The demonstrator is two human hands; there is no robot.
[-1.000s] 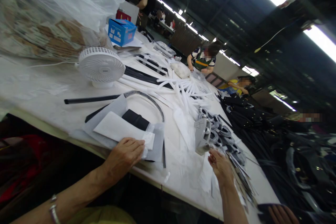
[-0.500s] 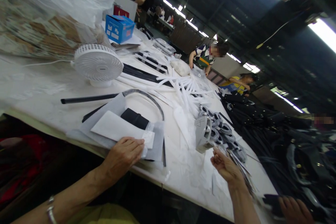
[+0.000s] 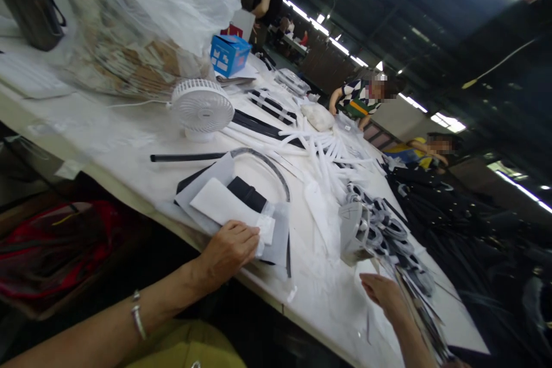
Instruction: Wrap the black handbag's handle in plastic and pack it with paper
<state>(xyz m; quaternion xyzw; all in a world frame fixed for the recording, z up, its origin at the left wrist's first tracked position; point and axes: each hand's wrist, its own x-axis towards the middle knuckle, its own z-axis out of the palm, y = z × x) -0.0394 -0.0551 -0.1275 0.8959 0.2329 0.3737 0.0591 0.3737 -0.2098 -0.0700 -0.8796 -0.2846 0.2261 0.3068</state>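
Observation:
My left hand (image 3: 233, 250) is closed at the near edge of a flat bundle, its fingers pressed together on a white sheet (image 3: 219, 202) beside crinkled clear plastic. Its thumb is hidden. Under the sheet lie grey-white wrapping (image 3: 282, 224) and a folded black piece (image 3: 246, 192) with a band across it. A dark curved strip (image 3: 269, 165) loops behind the bundle. To the right, my right hand (image 3: 383, 293) has its fingers drawn together next to a white paper (image 3: 366, 270), just in front of a pale box (image 3: 351, 227); whether anything is pinched is hidden.
A white fan (image 3: 202, 108) stands behind the bundle, near a blue box (image 3: 230, 54) and a large plastic bag (image 3: 138, 63). White tubes (image 3: 323, 149) and grey coils (image 3: 386, 221) cover the table (image 3: 310, 264) beyond. Black goods (image 3: 470, 241) pile up at right. Several people work farther back.
The view has swung left, so the table's things sit farther right. My left hand stays on the bundle. My right hand has shifted slightly nearer, away from the pale box, beside the white paper.

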